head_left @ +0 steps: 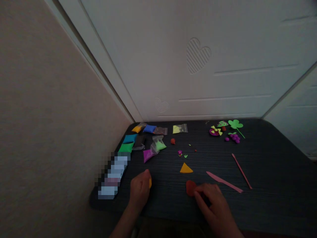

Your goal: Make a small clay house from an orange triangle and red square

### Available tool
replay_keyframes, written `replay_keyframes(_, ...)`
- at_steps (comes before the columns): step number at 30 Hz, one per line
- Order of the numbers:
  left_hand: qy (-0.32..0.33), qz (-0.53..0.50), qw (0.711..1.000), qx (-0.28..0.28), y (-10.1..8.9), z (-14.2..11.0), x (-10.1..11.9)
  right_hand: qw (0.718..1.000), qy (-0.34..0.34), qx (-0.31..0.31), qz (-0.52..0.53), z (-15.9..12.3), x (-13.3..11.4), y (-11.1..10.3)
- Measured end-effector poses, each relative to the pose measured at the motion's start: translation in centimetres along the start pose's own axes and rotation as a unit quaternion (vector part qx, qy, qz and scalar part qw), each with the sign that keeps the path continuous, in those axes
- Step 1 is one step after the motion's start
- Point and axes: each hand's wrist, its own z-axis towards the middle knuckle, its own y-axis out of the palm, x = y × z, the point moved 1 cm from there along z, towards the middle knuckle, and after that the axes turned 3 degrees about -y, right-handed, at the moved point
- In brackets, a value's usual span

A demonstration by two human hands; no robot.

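My left hand [139,187] is closed in a fist at the table's left front, and a bit of orange-yellow clay [150,182] shows past the fingers. Thumb and fingers of my right hand [211,200] pinch the right edge of a flat, roundish piece of red clay [190,188]. Just beyond lies a flat orange clay triangle [186,169]. A pink plastic clay knife [224,181] and a thin pink stick tool [242,171] rest on the right. Farther back sit a small purple clay flower [180,152], a green clay sprig [185,156] and a red clay lump [172,141].
Several bags of coloured clay, one blue [150,128] and one purple [148,155], cover the back left of the dark table [277,158]. A blurred-out flat object [114,177] lies at the left edge. Clay grapes [234,137] and a green clover [235,124] are back right.
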Motion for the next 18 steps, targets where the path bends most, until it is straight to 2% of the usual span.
replay_keyframes(7,0.026,0.058,0.998,-0.013,0.3,0.5,0.0,0.997,-0.074,0.003,-0.036,0.1,1.0,0.6)
replay_keyframes(10,0.029,0.074,0.997,-0.025,0.5,1.4,-0.2,0.996,-0.081,0.023,-0.041,0.3,1.3,0.9)
replay_keyframes(12,0.069,0.081,0.993,-0.051,0.6,2.2,-0.2,0.995,-0.09,0.026,-0.041,0.4,1.4,0.8)
replay_keyframes(15,0.17,0.119,0.973,-0.106,0.8,3.4,0.0,0.993,-0.106,0.014,-0.049,0.6,1.4,0.6)
replay_keyframes(18,0.211,0.187,0.949,-0.142,1.0,4.0,0.4,0.991,-0.113,0.012,-0.067,0.7,1.6,0.6)
